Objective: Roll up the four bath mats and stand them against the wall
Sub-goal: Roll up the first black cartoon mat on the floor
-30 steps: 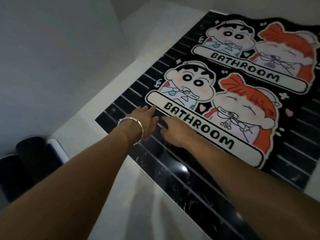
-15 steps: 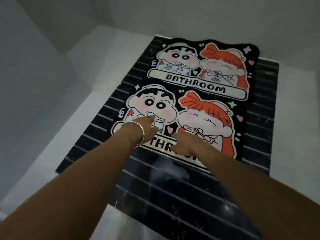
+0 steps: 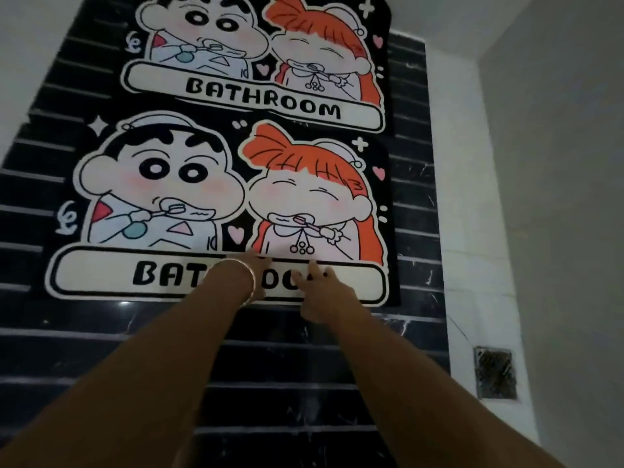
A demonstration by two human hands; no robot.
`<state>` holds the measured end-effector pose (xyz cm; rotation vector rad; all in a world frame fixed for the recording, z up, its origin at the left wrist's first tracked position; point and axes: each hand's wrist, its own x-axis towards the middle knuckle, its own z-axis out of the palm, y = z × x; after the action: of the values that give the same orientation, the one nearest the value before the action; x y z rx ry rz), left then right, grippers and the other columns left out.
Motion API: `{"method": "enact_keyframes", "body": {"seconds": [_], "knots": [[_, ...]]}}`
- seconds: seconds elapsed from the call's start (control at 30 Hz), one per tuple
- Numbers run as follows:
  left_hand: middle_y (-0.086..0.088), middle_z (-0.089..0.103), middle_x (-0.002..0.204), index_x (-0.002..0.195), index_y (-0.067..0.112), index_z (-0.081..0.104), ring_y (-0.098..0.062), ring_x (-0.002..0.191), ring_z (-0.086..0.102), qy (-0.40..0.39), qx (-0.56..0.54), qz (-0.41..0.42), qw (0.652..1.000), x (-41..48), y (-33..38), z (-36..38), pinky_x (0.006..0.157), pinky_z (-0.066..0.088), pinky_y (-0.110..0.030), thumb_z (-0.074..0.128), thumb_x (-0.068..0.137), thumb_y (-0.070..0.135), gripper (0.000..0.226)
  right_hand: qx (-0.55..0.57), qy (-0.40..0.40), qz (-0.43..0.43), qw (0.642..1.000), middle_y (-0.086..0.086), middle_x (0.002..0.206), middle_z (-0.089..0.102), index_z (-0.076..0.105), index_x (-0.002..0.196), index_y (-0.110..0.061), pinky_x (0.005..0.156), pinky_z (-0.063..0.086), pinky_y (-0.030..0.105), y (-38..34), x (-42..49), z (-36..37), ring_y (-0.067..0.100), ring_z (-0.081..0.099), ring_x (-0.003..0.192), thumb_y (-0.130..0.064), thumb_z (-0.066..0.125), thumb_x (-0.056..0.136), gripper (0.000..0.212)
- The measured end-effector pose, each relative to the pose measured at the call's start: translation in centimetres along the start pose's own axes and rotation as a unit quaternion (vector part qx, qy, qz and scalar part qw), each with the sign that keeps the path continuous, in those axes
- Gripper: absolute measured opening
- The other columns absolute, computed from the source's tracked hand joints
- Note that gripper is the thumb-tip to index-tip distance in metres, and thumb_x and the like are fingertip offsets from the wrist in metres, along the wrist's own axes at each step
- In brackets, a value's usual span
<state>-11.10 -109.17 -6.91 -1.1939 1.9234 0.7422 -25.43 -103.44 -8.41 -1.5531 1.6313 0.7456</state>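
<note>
Two cartoon bath mats lie flat on the floor, one behind the other, each printed with two children brushing teeth and the word BATHROOM. The near mat (image 3: 162, 204) is in the middle of the view; the far mat (image 3: 256, 45) lies beyond it, its near edge touching or overlapping the near mat. My left hand (image 3: 256, 271), with a metal bangle at the wrist, rests flat on the near mat's white BATHROOM band. My right hand (image 3: 320, 285) rests beside it on the same band, fingers spread. Neither hand grips anything.
The mats lie on a black floor strip with white lines (image 3: 304, 366), bordered by white tiles (image 3: 472, 231). A square floor drain (image 3: 495, 373) sits at the right. A grey wall (image 3: 567, 163) rises along the right side.
The view has swung right and closer, so the mats look larger and upright. Both hands slid down from the cartoon figures onto the near mat's BATHROOM band. The dark objects at left left the view.
</note>
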Motion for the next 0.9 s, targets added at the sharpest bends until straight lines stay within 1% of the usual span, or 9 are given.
{"method": "enact_keyframes", "body": {"seconds": [0.17, 0.23, 0.33, 0.4, 0.47, 0.57, 0.7, 0.8, 0.9], "knots": [[-0.012, -0.008, 0.158, 0.15, 0.033, 0.004, -0.038, 0.141, 0.015, -0.024, 0.121, -0.008, 0.992, 1.1, 0.6, 1.4, 0.109, 0.034, -0.049, 0.058, 0.089, 0.036, 0.081, 0.023, -0.016, -0.004, 1.0, -0.002, 0.159, -0.013, 0.004, 0.15, -0.037, 0.109, 0.018, 0.065, 0.1, 0.4, -0.2, 0.032, -0.007, 0.146, -0.026, 0.045, 0.094, 0.07], [-0.013, 0.007, 0.157, 0.148, 0.032, 0.019, -0.036, 0.137, 0.028, -0.017, 0.107, -0.009, 0.994, 0.8, 1.0, 1.3, 0.106, 0.038, -0.047, 0.057, 0.09, 0.033, 0.07, 0.018, -0.047, 0.0, 0.999, 0.001, 0.16, -0.006, 0.01, 0.151, -0.033, 0.109, 0.022, 0.063, 0.1, 1.0, -0.7, 0.035, 0.004, 0.145, -0.027, 0.044, 0.094, 0.066], [-0.014, 0.048, 0.133, 0.126, 0.017, 0.055, -0.03, 0.115, 0.053, 0.046, 0.056, -0.018, 0.997, 1.2, 2.5, 0.3, 0.094, 0.048, -0.039, 0.055, 0.09, 0.032, 0.038, -0.008, -0.062, -0.01, 0.998, 0.013, 0.152, 0.03, 0.03, 0.148, -0.018, 0.106, 0.037, 0.051, 0.5, 3.4, -2.9, 0.035, 0.04, 0.129, -0.028, 0.043, 0.094, 0.056], [-0.011, 0.06, 0.116, 0.114, 0.011, 0.062, -0.027, 0.105, 0.059, 0.069, 0.029, -0.038, 0.996, 1.4, 3.8, 0.2, 0.085, 0.05, -0.035, 0.056, 0.09, 0.034, 0.034, -0.004, -0.033, -0.032, 0.999, 0.013, 0.138, 0.048, 0.044, 0.139, -0.011, 0.096, 0.044, 0.038, 1.7, 3.8, -4.7, 0.03, 0.051, 0.116, -0.025, 0.044, 0.093, 0.048], [-0.01, 0.062, 0.115, 0.114, 0.011, 0.062, -0.027, 0.107, 0.059, 0.089, 0.011, -0.062, 0.994, 1.5, 4.6, 0.1, 0.084, 0.049, -0.035, 0.056, 0.09, 0.035, 0.035, -0.017, 0.012, -0.073, 0.997, 0.012, 0.139, 0.048, 0.049, 0.135, -0.01, 0.098, 0.041, 0.034, 3.2, 3.7, -6.3, 0.029, 0.049, 0.121, -0.021, 0.042, 0.095, 0.042], [-0.012, 0.059, 0.12, 0.117, 0.01, 0.059, -0.029, 0.112, 0.055, 0.073, -0.013, -0.078, 0.994, 2.3, 4.6, 0.1, 0.087, 0.048, -0.036, 0.056, 0.089, 0.038, 0.04, 0.05, 0.119, -0.078, 0.988, 0.015, 0.14, 0.042, 0.046, 0.134, -0.01, 0.1, 0.04, 0.036, 6.7, 4.3, -7.5, 0.032, 0.043, 0.125, -0.016, 0.043, 0.093, 0.042], [-0.02, 0.038, 0.141, 0.128, 0.008, 0.052, -0.032, 0.125, 0.042, 0.002, -0.042, -0.095, 0.995, 2.9, 4.3, 0.6, 0.103, 0.041, -0.038, 0.053, 0.087, 0.049, 0.058, 0.16, 0.285, 0.069, 0.943, 0.021, 0.134, 0.037, 0.04, 0.132, -0.009, 0.102, 0.037, 0.045, 12.1, 6.1, -7.8, 0.038, 0.036, 0.124, -0.022, 0.05, 0.089, 0.046], [-0.017, 0.004, 0.157, 0.144, 0.014, 0.032, -0.035, 0.138, 0.025, -0.007, -0.095, -0.111, 0.989, 1.6, 4.2, 0.8, 0.111, 0.031, -0.04, 0.053, 0.09, 0.045, 0.066, 0.257, 0.274, 0.138, 0.917, 0.024, 0.142, 0.029, 0.028, 0.141, -0.004, 0.109, 0.031, 0.046, 14.5, 6.2, -8.2, 0.04, 0.03, 0.132, -0.024, 0.06, 0.085, 0.068], [-0.011, -0.003, 0.159, 0.148, 0.024, 0.026, -0.033, 0.139, 0.025, 0.041, -0.137, -0.119, 0.983, 0.5, 4.5, 2.2, 0.112, 0.031, -0.041, 0.05, 0.092, 0.036, 0.062, 0.385, 0.23, 0.172, 0.877, 0.024, 0.134, 0.043, 0.037, 0.135, -0.001, 0.1, 0.045, 0.047, 15.2, 7.1, -8.4, 0.039, 0.049, 0.118, -0.027, 0.071, 0.071, 0.076]]}}
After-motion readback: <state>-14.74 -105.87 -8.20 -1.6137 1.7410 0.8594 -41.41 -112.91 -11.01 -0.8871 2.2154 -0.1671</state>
